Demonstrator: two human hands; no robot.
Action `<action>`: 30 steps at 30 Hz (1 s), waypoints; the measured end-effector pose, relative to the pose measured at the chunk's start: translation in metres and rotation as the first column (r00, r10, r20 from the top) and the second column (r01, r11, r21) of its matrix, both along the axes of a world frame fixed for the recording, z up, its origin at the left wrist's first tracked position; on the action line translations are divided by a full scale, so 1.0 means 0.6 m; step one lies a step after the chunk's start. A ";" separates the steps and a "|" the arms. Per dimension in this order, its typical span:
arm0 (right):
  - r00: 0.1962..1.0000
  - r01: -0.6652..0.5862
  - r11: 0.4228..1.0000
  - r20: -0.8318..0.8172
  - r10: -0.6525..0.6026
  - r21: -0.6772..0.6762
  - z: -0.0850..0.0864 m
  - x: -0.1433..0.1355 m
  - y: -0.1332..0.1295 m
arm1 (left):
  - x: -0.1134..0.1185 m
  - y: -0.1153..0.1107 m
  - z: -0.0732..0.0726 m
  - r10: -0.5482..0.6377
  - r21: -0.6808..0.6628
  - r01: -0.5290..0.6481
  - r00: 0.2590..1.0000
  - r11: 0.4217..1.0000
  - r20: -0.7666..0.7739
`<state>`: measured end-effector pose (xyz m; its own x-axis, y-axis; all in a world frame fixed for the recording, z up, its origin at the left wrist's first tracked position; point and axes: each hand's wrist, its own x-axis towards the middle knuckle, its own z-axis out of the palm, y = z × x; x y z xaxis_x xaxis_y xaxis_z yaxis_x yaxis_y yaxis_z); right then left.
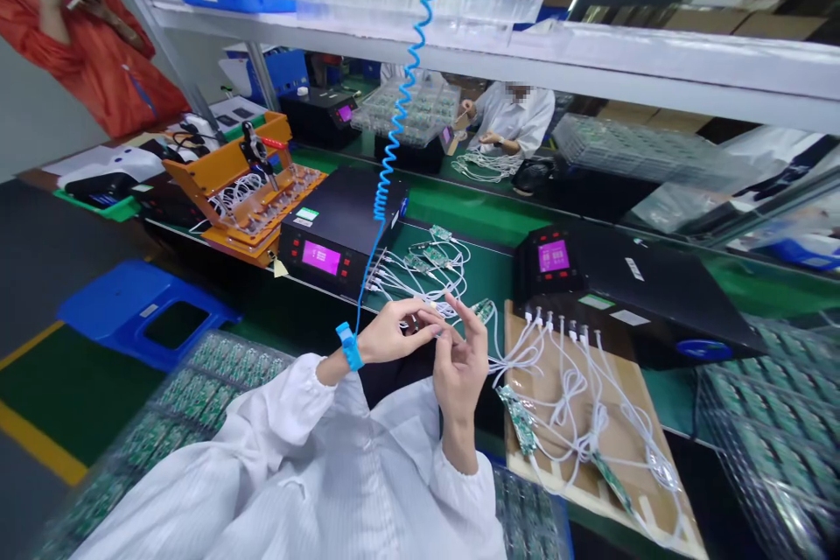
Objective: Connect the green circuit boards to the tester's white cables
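Note:
My left hand [392,332], with a blue strap [348,346] round its wrist, has its thumb and fingers brought together in a pinch. Whatever is between them, if anything, is too small to make out. Close against its fingertips is my right hand [465,359], index finger stretched out and thumb raised. Beyond both hands, green circuit boards [430,258] lie on the bench among white cables [410,287]. These cables run to a black test box [341,232] with a lit purple screen. Another board [484,311] lies just past my right fingers.
To the right, a second black box [630,289] has white cables plugged in over a cardboard sheet [591,402] with boards. Board trays [774,429] stack at far right. An orange fixture [255,192] stands left. A coiled blue cord [407,79] hangs ahead. Co-workers [518,118] sit opposite.

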<state>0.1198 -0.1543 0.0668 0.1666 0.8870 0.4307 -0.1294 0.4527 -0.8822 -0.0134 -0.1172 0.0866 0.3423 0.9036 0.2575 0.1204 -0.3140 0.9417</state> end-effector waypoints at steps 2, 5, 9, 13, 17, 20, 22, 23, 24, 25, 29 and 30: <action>1.000 -0.013 1.000 -0.007 0.013 0.004 -0.001 -0.002 0.000 | 0.000 0.001 0.000 0.003 0.011 -0.003 1.000 1.000 0.001; 1.000 -0.013 1.000 -0.003 0.013 0.021 -0.003 -0.003 0.000 | -0.003 0.000 0.002 0.002 0.023 -0.002 1.000 1.000 -0.002; 0.999 -0.022 0.998 0.027 0.021 0.051 -0.004 -0.004 -0.002 | -0.006 -0.002 0.007 -0.013 0.047 0.013 1.000 0.999 -0.002; 0.995 -0.028 0.996 0.097 0.021 0.079 -0.010 -0.001 -0.003 | 0.001 -0.002 0.005 -0.002 0.052 0.002 1.000 0.999 -0.017; 0.979 0.044 0.991 0.194 -0.069 0.130 -0.029 0.009 -0.008 | 0.019 -0.003 -0.005 0.027 0.048 -0.025 0.999 0.999 -0.030; 0.955 0.119 0.973 0.247 -0.167 0.198 -0.047 0.016 -0.010 | 0.035 -0.002 -0.012 0.017 0.026 -0.016 1.000 1.000 -0.020; 0.944 0.156 0.957 0.249 -0.218 0.246 -0.057 0.018 -0.012 | 0.048 -0.002 -0.016 0.013 -0.012 -0.013 1.000 1.000 0.019; 0.939 0.174 0.949 0.247 -0.240 0.263 -0.061 0.018 -0.013 | 0.056 -0.003 -0.019 0.009 -0.046 -0.006 0.998 0.999 0.055; 0.933 0.195 0.940 0.244 -0.266 0.280 -0.065 0.018 -0.015 | 0.064 -0.006 -0.022 0.005 -0.089 0.004 0.995 0.996 0.100; 0.926 0.223 0.930 0.235 -0.297 0.293 -0.070 0.018 -0.018 | 0.074 -0.009 -0.027 0.003 -0.134 0.016 0.989 0.991 0.146; 0.899 0.334 0.899 0.190 -0.394 0.285 -0.091 0.016 -0.034 | 0.121 -0.030 -0.052 0.031 -0.300 0.067 0.950 0.952 0.310; 0.900 0.332 0.903 0.196 -0.390 0.271 -0.098 0.018 -0.038 | 0.132 -0.036 -0.059 0.040 -0.341 0.088 0.935 0.936 0.353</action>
<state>0.1304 -0.1774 0.0078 0.3230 0.6592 0.6791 0.2831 0.6174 -0.7340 0.0659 -0.1386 0.0512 0.3109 0.9497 0.0376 -0.2395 0.0400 0.9701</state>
